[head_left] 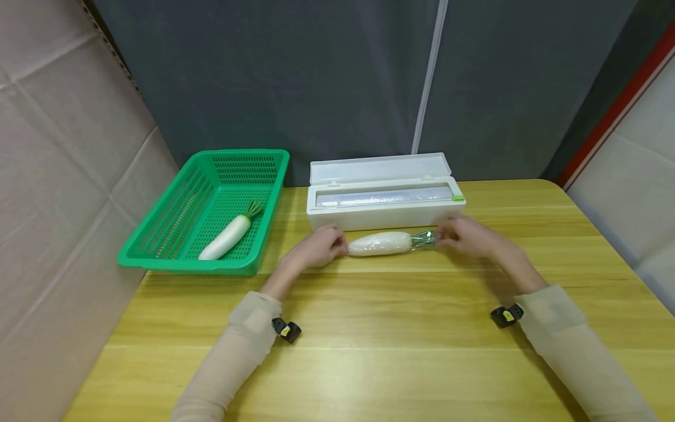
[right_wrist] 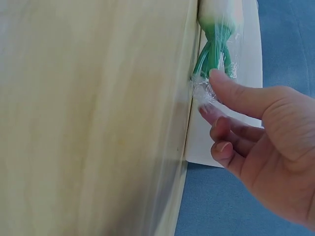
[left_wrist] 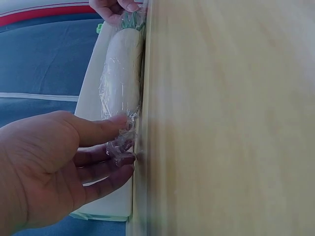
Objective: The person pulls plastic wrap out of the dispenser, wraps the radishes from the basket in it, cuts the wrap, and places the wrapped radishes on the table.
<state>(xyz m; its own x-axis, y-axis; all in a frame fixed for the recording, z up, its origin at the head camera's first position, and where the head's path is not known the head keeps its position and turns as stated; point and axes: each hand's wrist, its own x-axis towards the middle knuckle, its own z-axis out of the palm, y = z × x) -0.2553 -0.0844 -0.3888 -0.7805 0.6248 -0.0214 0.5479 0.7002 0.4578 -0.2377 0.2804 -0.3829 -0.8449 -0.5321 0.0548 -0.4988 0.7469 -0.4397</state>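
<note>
A white radish (head_left: 381, 244) with green leaf stalks (right_wrist: 214, 51), wrapped in clear cling film, lies crosswise on the table in front of a white film dispenser (head_left: 379, 220). At its root end, my left hand (head_left: 319, 246) pinches the gathered tail of film (left_wrist: 121, 146) between thumb and fingers. My right hand (head_left: 468, 237) pinches the bunched film (right_wrist: 203, 92) just past the stalks at the other end. The dispenser's lid (head_left: 379, 171) is raised, and a roll of film (head_left: 385, 196) shows inside.
To the left stands a green plastic basket (head_left: 255, 265), with an unwrapped white radish (head_left: 228, 237) lying inside. The wooden table (head_left: 369, 351) ends at a dark grey partition (head_left: 274, 76) behind the dispenser. A green piece (head_left: 457, 198) sits at the dispenser's right end.
</note>
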